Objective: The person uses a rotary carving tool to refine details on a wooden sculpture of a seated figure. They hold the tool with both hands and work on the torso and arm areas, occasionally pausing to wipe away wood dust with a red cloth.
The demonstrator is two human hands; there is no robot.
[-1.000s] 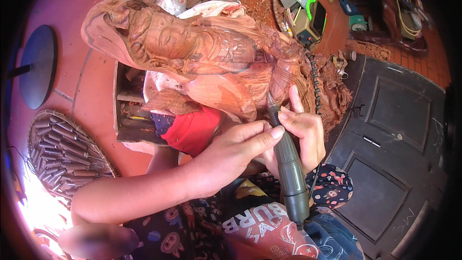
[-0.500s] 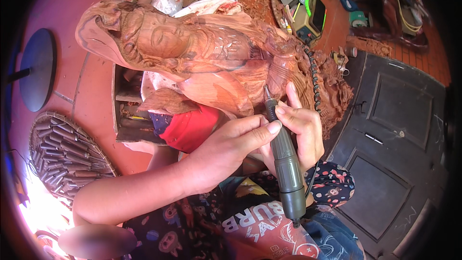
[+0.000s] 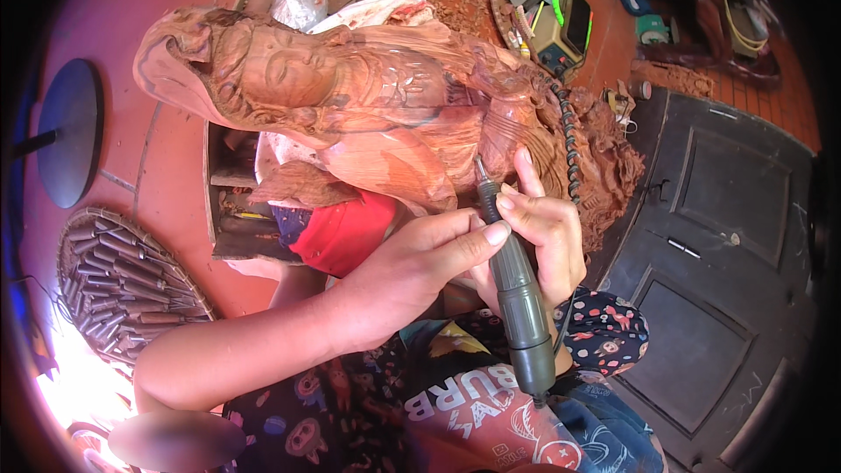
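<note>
A carved reddish-brown wooden statue (image 3: 385, 136) of a robed figure lies on its back before me, head to the left. Both my hands grip a dark green rotary carving tool (image 3: 517, 285) with a slim metal tip, which meets or nearly meets the carved robe folds. My left hand (image 3: 420, 258) pinches the tool's neck from the left. From the right, my right hand (image 3: 547, 232) closes round the body, its thumb near the neck and one finger stretched toward the wood. Some fingers are hidden behind the tool. A red cloth (image 3: 346, 232) lies beneath the statue.
A round basket (image 3: 131, 285) full of wooden-handled chisels stands at the left. Behind it is a round black stand base (image 3: 70, 133). A wooden crate (image 3: 229, 177) is under the statue. A dark panelled board (image 3: 701, 271) fills the right, and another basket (image 3: 498, 0) holds a control box (image 3: 556, 44).
The tool and both hands have shifted very slightly left, with the tip still at the robe folds. My grip looks the same.
</note>
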